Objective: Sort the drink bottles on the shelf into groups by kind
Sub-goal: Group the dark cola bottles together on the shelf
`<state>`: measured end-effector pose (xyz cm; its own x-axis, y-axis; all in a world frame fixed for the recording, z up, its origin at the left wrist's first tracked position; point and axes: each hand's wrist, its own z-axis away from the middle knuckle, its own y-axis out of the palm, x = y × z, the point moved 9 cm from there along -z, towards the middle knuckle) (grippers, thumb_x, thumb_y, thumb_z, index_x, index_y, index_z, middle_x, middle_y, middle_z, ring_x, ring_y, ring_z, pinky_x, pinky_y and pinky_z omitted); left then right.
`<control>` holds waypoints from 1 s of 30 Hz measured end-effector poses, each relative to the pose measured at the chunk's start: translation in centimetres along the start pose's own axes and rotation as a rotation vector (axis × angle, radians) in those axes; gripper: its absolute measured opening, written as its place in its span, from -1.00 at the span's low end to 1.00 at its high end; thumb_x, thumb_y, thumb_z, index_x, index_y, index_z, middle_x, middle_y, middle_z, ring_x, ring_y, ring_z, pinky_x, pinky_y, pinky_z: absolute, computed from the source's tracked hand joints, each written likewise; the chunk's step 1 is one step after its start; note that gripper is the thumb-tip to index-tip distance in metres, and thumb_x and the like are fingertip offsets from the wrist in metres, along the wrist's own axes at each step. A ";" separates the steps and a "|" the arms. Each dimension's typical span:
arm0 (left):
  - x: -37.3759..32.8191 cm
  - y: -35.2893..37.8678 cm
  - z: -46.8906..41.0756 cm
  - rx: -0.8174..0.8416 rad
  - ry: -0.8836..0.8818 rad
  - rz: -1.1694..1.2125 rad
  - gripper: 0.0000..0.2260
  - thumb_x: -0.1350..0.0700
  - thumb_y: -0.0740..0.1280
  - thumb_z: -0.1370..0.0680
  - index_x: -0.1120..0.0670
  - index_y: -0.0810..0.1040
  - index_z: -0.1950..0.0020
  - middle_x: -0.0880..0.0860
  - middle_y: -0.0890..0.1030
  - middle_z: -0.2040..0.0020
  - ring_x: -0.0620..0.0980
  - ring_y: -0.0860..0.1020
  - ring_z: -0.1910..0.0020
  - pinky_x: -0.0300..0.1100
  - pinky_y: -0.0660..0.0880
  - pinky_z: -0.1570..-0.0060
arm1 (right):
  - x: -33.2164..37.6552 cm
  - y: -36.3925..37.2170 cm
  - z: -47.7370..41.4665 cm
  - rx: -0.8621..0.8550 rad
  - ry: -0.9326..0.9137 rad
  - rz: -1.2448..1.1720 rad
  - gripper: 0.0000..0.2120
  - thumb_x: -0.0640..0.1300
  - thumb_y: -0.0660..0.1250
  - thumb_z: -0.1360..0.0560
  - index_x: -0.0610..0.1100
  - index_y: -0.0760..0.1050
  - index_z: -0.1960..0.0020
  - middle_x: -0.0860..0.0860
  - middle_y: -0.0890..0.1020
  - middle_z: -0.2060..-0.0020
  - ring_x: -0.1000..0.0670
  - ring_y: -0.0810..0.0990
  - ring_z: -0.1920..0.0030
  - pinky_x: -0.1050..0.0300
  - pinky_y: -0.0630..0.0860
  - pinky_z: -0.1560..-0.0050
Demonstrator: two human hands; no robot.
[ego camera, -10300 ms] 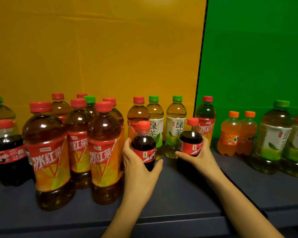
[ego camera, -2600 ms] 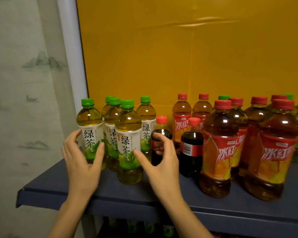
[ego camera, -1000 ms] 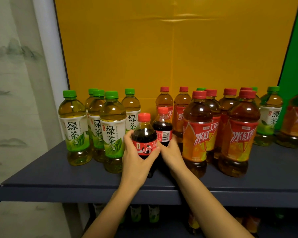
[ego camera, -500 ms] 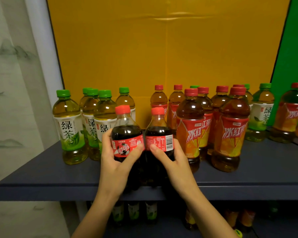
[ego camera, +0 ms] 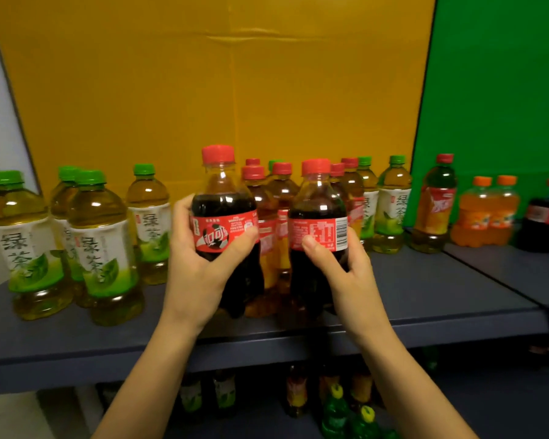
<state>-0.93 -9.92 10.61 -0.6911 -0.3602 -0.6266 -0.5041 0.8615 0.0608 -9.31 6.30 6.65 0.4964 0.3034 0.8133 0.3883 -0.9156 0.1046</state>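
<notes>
While green tea bottles [ego camera: 102, 242] crowd the shelf [ego camera: 425, 296] at left and iced tea bottles [ego camera: 267, 201] stand just behind, the left hand [ego camera: 200, 270] grips the left cola bottle [ego camera: 224, 217] and the right hand [ego camera: 346, 274] the right cola bottle [ego camera: 317, 223], now higher and wider apart than before.

Forearms extended forward, left hand [ego camera: 200, 274] and right hand [ego camera: 346, 274] raised, each grip curled.

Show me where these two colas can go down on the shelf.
Widest bare shelf: front right, beside the right hand, before the two green teas and lone iced tea. Also in front of the orange sodas. Crowded: iced tea cluster centre, green tea group left.
</notes>
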 end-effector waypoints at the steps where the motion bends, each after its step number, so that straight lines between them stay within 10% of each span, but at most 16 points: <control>1: -0.3 1.3 0.0 0.008 0.012 0.005 -0.48 -0.05 0.42 -0.27 0.07 0.36 -0.14 -0.02 0.54 0.01 -0.15 0.58 0.06 -0.33 0.50 0.12 | 0.2 -1.5 -0.1 -0.016 0.002 0.013 -0.54 0.18 0.38 -0.26 0.02 0.51 -0.10 0.10 0.67 0.03 0.11 0.62 -0.04 0.11 0.52 -0.10; 30: 7.0 39.6 3.5 0.314 -0.170 0.198 -0.46 0.12 0.51 -0.33 0.03 0.33 -0.22 -0.09 0.56 -0.02 -0.24 0.57 0.04 -0.38 0.49 0.09 | 1.0 -37.8 -0.4 -0.417 0.019 0.357 -0.63 0.18 0.43 -0.31 0.02 0.48 -0.01 0.13 0.65 0.16 0.13 0.63 0.11 0.11 0.56 0.03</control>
<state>-23.92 22.91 5.96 -0.6505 -0.1347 -0.7474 -0.1692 0.9851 -0.0303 -23.85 41.08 3.74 0.5250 -0.0463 0.8499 -0.1443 -0.9889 0.0353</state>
